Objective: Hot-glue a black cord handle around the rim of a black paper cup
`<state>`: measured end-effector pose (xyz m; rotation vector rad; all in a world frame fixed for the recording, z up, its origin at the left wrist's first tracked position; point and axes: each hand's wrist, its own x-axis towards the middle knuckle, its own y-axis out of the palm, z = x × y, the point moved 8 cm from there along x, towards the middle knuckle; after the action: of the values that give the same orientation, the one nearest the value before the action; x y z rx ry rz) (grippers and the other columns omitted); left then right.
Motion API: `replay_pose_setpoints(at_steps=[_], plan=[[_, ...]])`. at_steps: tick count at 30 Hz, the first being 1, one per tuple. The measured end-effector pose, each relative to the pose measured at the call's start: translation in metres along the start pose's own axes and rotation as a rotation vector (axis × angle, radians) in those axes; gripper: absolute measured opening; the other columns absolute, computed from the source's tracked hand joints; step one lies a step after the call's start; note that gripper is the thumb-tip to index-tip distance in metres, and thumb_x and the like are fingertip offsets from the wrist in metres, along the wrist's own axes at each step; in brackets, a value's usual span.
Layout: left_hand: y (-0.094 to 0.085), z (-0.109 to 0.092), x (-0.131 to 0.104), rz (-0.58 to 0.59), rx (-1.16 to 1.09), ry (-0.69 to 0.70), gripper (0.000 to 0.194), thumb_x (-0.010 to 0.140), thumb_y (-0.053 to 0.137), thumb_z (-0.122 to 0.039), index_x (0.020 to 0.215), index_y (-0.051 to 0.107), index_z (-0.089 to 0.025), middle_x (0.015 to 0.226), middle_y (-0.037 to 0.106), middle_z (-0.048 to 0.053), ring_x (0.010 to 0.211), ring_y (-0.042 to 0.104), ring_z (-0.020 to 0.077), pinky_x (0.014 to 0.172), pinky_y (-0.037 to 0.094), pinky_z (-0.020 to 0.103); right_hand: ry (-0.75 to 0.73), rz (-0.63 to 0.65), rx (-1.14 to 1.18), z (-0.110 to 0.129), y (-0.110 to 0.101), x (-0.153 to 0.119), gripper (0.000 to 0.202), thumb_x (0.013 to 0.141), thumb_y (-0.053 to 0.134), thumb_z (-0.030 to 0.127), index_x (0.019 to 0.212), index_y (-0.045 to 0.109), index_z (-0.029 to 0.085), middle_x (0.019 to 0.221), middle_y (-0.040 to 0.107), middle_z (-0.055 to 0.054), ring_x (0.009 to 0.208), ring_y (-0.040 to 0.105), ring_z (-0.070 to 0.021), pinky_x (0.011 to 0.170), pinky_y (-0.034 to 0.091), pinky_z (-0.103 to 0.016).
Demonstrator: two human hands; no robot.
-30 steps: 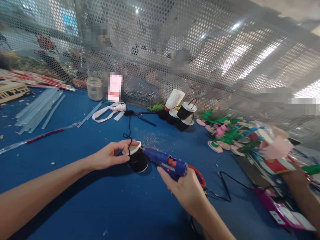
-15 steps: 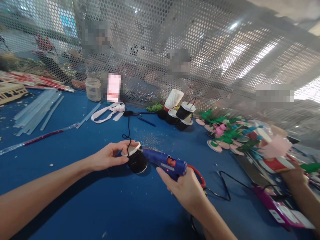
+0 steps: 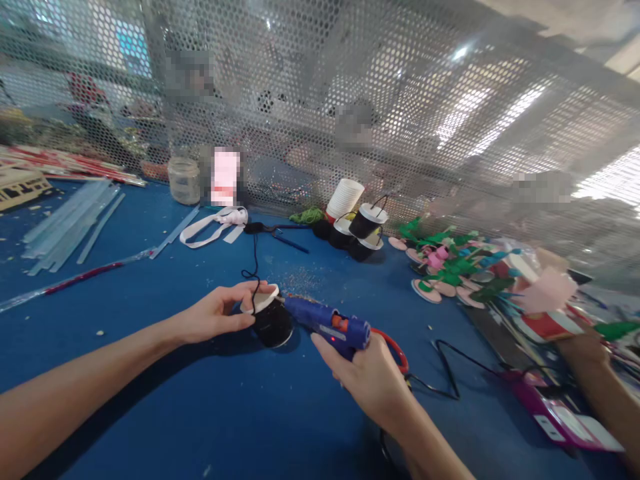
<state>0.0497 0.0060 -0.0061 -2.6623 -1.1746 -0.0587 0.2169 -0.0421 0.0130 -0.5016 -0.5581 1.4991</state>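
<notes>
A small cup (image 3: 273,325) wrapped in black cord, with a white rim, lies tilted on the blue table (image 3: 220,413). My left hand (image 3: 220,312) grips its rim between thumb and fingers. A black cord (image 3: 257,257) runs from the cup toward the back. My right hand (image 3: 367,373) is wrapped round a blue glue gun (image 3: 325,325) with a small red light. Its nozzle touches or nearly touches the cup near the rim; the exact contact is too small to tell.
Wrapped cups (image 3: 367,221) and stacked white cups (image 3: 345,199) stand at the back. Clear glue sticks (image 3: 75,223) lie left, beyond a glass jar (image 3: 184,180). Green and pink crafts (image 3: 455,270), another person's hand (image 3: 587,350) and a purple power strip (image 3: 560,413) are right.
The whole view has shifted very slightly. Both hands, the cup and the glue gun keep the same positions relative to each other.
</notes>
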Motion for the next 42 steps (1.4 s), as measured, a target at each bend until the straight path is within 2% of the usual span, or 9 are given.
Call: replay_pose_setpoints(at_steps=[5,11,19,25,32,36,42], plan=[[0.001,0.0,0.0,0.007,0.01,-0.007,0.017,0.076,0.053,-0.018,0.063,0.044,-0.014,0.13,0.042,0.012,0.125,0.03,0.0235,0.101,0.018,0.043,0.022,0.058,0.033,0.0,0.003,-0.001,0.02,0.068,0.055,0.035,0.06,0.053,0.017,0.038,0.045,0.005,0.031,0.044,-0.0096,0.032,0.036,-0.02],[-0.002,0.005,-0.001,-0.015,-0.023,-0.007,0.015,0.075,0.056,-0.022,0.066,0.048,-0.014,0.13,0.042,0.011,0.125,0.029,0.0249,0.102,0.016,0.044,0.164,0.07,0.008,-0.013,0.002,0.007,0.03,0.069,0.052,0.04,0.05,0.044,0.019,0.035,0.043,0.005,0.03,0.042,-0.0089,0.033,0.036,-0.021],[-0.002,0.002,0.0,-0.014,-0.042,0.008,0.013,0.074,0.056,-0.018,0.065,0.047,-0.014,0.13,0.042,0.013,0.125,0.031,0.0251,0.102,0.016,0.045,0.207,0.072,0.011,-0.016,0.002,0.011,0.033,0.069,0.052,0.041,0.046,0.04,0.02,0.034,0.042,0.005,0.03,0.041,-0.0079,0.032,0.034,-0.02],[-0.001,0.002,-0.001,-0.017,-0.024,-0.013,0.013,0.073,0.056,-0.019,0.064,0.048,-0.014,0.129,0.043,0.014,0.125,0.029,0.0261,0.102,0.015,0.047,0.169,0.094,0.006,-0.013,0.003,0.009,0.032,0.07,0.051,0.043,0.049,0.041,0.02,0.035,0.042,0.005,0.03,0.04,-0.008,0.034,0.035,-0.02],[-0.002,0.003,-0.001,-0.023,-0.03,0.0,0.012,0.073,0.056,-0.018,0.065,0.048,-0.014,0.13,0.043,0.013,0.125,0.029,0.0254,0.102,0.014,0.046,0.096,0.06,-0.016,-0.01,0.002,0.011,0.032,0.071,0.05,0.04,0.048,0.042,0.02,0.034,0.043,0.005,0.029,0.041,-0.0087,0.033,0.035,-0.021],[-0.002,0.003,-0.001,-0.014,-0.015,0.005,0.013,0.074,0.056,-0.018,0.064,0.047,-0.014,0.13,0.043,0.012,0.125,0.03,0.0245,0.102,0.016,0.045,0.111,0.068,0.003,-0.009,0.002,0.009,0.028,0.069,0.052,0.04,0.052,0.045,0.019,0.035,0.044,0.005,0.03,0.042,-0.0092,0.033,0.036,-0.021],[-0.002,0.004,-0.001,-0.016,-0.014,-0.001,0.014,0.074,0.056,-0.018,0.065,0.047,-0.014,0.13,0.041,0.014,0.125,0.03,0.0251,0.102,0.016,0.046,0.101,0.051,-0.009,-0.005,0.0,0.008,0.032,0.07,0.051,0.04,0.047,0.043,0.02,0.033,0.044,0.005,0.03,0.042,-0.0093,0.034,0.037,-0.022]])
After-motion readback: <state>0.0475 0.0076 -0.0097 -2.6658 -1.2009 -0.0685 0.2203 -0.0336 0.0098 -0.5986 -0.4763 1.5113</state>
